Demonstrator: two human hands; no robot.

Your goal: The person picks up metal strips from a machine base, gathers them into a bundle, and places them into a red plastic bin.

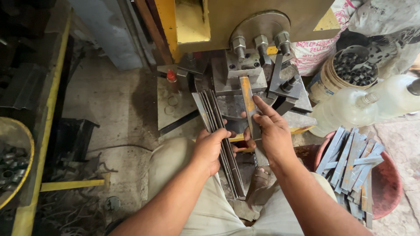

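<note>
My left hand (211,148) grips a bundle of several flat grey metal strips (209,107), fanned and pointing up toward the press. My right hand (270,129) holds a single metal strip (248,98) with a rusty orange face, its far end lying on the press die block (221,74) under the yellow press head. Three large bolts (261,43) stick out of a round steel plate above the die. Both hands are close together over my knees.
A red tub (389,183) of cut metal strips stands at the right. Behind it sit clear plastic jugs (350,109) and a bucket of small metal rings (356,65). A yellow-rimmed bin of parts (13,161) is at the left, with scrap on the floor.
</note>
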